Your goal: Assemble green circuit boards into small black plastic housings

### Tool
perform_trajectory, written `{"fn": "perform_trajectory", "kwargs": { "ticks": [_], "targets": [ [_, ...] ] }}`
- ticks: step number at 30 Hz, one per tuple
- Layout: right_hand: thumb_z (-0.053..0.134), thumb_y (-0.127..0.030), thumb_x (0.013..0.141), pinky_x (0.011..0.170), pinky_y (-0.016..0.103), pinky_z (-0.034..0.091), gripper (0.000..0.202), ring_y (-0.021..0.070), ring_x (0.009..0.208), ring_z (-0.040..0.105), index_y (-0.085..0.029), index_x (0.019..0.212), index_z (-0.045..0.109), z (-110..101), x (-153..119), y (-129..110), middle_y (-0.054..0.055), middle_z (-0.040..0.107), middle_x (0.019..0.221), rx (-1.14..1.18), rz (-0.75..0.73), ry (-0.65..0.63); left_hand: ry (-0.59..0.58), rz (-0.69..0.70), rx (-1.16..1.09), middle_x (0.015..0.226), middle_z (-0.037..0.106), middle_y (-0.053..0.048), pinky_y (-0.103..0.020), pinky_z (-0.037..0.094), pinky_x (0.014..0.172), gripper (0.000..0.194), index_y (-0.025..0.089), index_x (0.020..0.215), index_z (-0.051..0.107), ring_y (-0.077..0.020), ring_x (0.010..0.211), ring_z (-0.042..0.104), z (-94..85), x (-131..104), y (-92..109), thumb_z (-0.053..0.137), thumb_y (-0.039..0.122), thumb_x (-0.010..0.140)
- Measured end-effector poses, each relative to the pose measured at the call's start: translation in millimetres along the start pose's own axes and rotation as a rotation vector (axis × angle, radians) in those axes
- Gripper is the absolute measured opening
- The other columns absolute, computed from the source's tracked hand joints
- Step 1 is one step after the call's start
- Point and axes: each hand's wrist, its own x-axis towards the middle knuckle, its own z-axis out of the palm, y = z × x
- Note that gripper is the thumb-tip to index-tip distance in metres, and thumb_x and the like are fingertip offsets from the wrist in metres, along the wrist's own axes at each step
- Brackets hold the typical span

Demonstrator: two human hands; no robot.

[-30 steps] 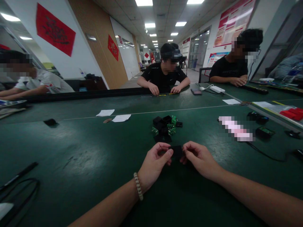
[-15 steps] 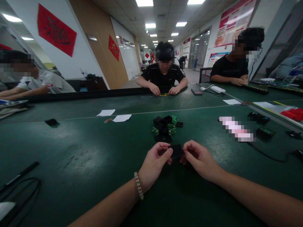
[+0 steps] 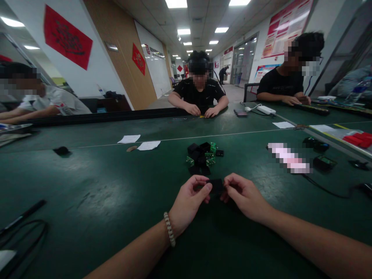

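Observation:
Between my hands is a small black rectangular case, above the green tabletop. My left hand, with a beaded bracelet at the wrist, pinches its left end between thumb and fingers. At the right end, my right hand has its thumb and fingertips closed on the edge; whether they also hold some tiny part I cannot make out. Just beyond my hands lies a pile of black plastic housings mixed with several green circuit boards.
Paper slips lie left of the pile. To the right are a blurred pink item, a cable and black devices. A pen lies at left. Across the table sits a co-worker, with others to either side.
My hands and the black case stay almost in place. Across the table, the co-worker's hands have come closer together, and the person at right has shifted their hands. The view has moved very slightly.

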Motion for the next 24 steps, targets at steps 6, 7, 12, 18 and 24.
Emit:
{"fn": "perform_trajectory", "kwargs": {
  "ticks": [6, 7, 12, 18, 24],
  "targets": [
    [0.052, -0.026, 0.091, 0.063, 0.028, 0.053, 0.010, 0.0145, 0.067, 0.064, -0.019, 0.086, 0.053, 0.1, 1.0, 2.3, 0.000, 0.062, 0.074, 0.044, 0.020, 0.005, -0.001, 0.014, -0.008, 0.096, 0.062, -0.002, -0.025, 0.049, 0.065, 0.029, 0.018, 0.104, 0.059, -0.0104, 0.070, 0.059, -0.1, 0.2, -0.7, 0.069, 0.037, 0.085],
    [0.051, -0.028, 0.092, 0.063, 0.029, 0.053, 0.011, 0.0146, 0.067, 0.064, -0.019, 0.086, 0.053, 0.3, 0.9, 2.7, 0.000, 0.062, 0.074, 0.062, 0.026, 0.003, -0.001, 0.013, -0.009, 0.096, 0.062, -0.003, -0.026, 0.049, 0.065, 0.029, 0.018, 0.105, 0.060, -0.0104, 0.070, 0.059, -0.1, 0.4, -0.9, 0.069, 0.037, 0.085],
    [0.057, -0.031, 0.090, 0.065, 0.029, 0.053, 0.013, 0.0152, 0.069, 0.064, -0.019, 0.087, 0.051, 0.9, -0.1, 2.5, 0.000, 0.061, 0.075, 0.104, 0.031, 0.002, 0.012, 0.009, -0.020, 0.098, 0.062, -0.004, -0.026, 0.049, 0.065, 0.030, 0.018, 0.105, 0.059, -0.0106, 0.070, 0.059, 0.5, 0.7, -0.9, 0.070, 0.037, 0.084],
    [0.057, -0.026, 0.089, 0.065, 0.029, 0.054, 0.009, 0.0151, 0.068, 0.065, -0.019, 0.087, 0.052, 0.6, -1.1, -1.2, 0.000, 0.062, 0.076, 0.028, 0.024, -0.003, 0.008, 0.001, -0.020, 0.098, 0.063, -0.004, -0.027, 0.049, 0.066, 0.030, 0.018, 0.106, 0.060, -0.0112, 0.071, 0.060, 0.1, 0.2, -0.5, 0.070, 0.036, 0.085],
    [0.054, -0.023, 0.088, 0.064, 0.029, 0.054, 0.006, 0.0151, 0.067, 0.065, -0.020, 0.085, 0.051, 1.2, -0.9, -0.1, 0.000, 0.061, 0.074, 0.001, -0.004, 0.000, 0.020, 0.014, -0.019, 0.093, 0.063, -0.003, -0.025, 0.048, 0.063, 0.028, 0.017, 0.104, 0.060, -0.0101, 0.067, 0.058, 1.2, 1.4, -0.6, 0.069, 0.035, 0.085]
  ]
}}
